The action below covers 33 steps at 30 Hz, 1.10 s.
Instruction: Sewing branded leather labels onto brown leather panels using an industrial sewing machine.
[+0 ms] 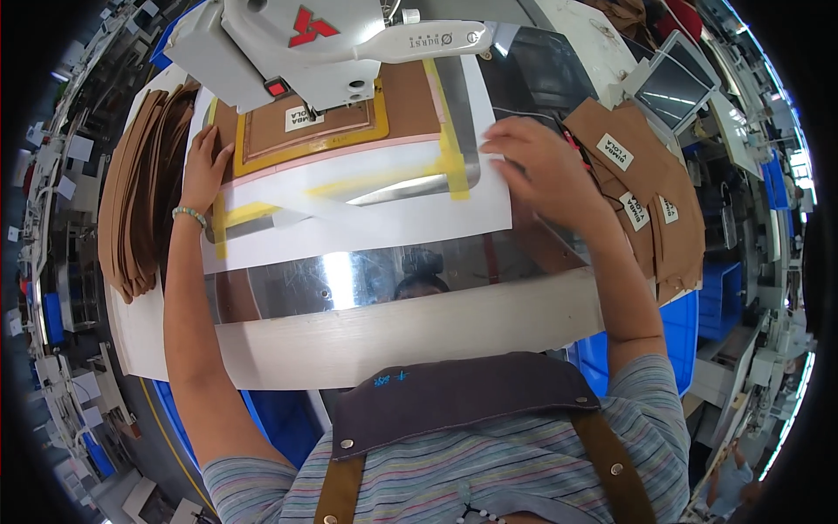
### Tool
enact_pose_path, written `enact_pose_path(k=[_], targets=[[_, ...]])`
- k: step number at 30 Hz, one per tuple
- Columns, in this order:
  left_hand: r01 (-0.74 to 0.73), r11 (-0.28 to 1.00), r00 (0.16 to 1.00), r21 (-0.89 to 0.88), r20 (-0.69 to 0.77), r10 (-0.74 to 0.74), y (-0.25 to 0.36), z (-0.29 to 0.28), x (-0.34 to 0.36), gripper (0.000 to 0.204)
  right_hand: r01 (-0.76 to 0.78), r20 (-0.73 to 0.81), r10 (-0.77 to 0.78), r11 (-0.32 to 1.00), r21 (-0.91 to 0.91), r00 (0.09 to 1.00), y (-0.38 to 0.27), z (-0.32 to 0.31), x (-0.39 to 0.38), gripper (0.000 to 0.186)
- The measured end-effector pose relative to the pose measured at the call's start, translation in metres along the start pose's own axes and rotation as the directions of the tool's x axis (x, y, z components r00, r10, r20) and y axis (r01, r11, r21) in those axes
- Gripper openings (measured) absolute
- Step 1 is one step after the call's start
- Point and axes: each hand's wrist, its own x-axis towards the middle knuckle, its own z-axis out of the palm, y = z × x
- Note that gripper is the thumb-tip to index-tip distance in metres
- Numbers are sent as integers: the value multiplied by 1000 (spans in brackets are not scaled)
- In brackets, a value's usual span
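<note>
Behind the front edge of the bench (410,341), left hand (205,175) lies against white sheet (419,220), fingers parted; right hand (552,170) curves, fingers loosely wide; uneven pressure could skew the sheet.

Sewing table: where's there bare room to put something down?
The pale front strip is bare, between the shiny metal plate and the apron. So is the plate below the white sheet. Crowded: left, stacked brown panels; right, labelled brown panels; and beneath the sewing machine head.

White sewing machine (301,57) cut off at top, brown panel (410,109) partly hidden beneath it
</note>
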Motion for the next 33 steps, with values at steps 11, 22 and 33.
enact_pose_path(k=[11,22,33], targets=[[-125,991,980,-51,-159,116,128,28,0,29,84,179,-90,996,43,980,-57,89,56,36],[47,985,976,-164,-204,-81,172,81,18,26,42,276,-84,987,155,958,-11,59,36,13],[235,702,777,-672,-304,-551,55,18,-6,39,-111,263,3,911,397,965,8,31,27,15]])
